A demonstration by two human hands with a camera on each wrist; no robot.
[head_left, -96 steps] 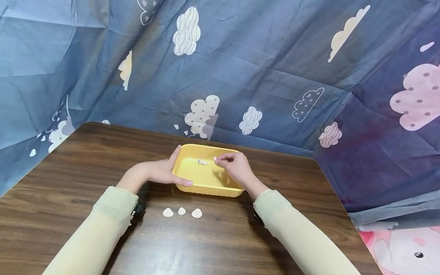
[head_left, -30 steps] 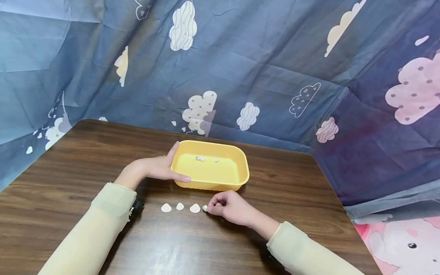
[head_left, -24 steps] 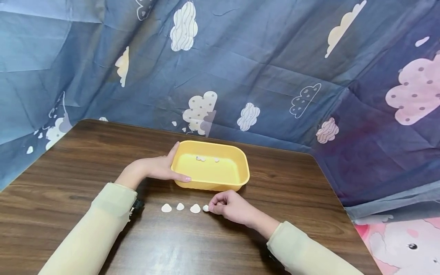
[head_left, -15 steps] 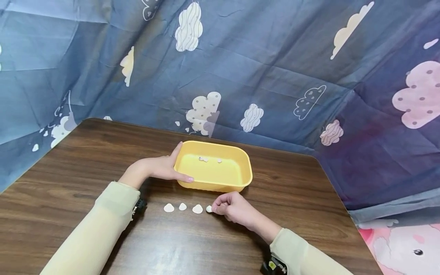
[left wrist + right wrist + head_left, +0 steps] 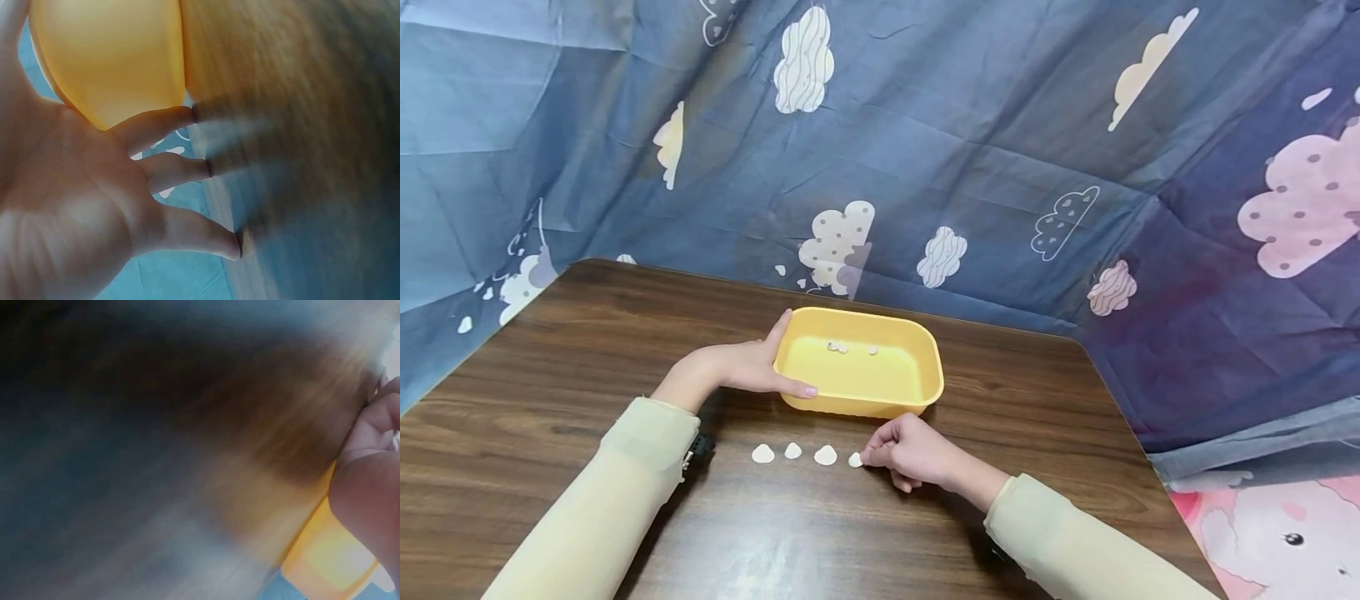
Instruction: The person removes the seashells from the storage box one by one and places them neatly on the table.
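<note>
On the table, a row of three small white shells lies in front of the yellow box: a left shell (image 5: 763, 454), a smaller shell (image 5: 793, 451) and a wider shell (image 5: 825, 455). At the row's right end my right hand (image 5: 910, 450) pinches a fourth shell (image 5: 855, 460) at table level; its fingertips cover part of it. My left hand (image 5: 752, 367) spreads across the left end of the yellow box (image 5: 857, 407), thumb along the front rim. In the left wrist view its fingers (image 5: 181, 172) are straight. The right wrist view shows the right hand only in part.
Inside the box, a small cluster of pale pieces (image 5: 837, 347) and a single pale piece (image 5: 872, 351) lie towards the back. The brown wooden table (image 5: 760, 533) meets a blue cloud-print curtain (image 5: 715, 225) behind.
My right hand has come from inside the box to the row's right end, bringing a white piece. Over the last second the shell there has turned to show more of its white face.
</note>
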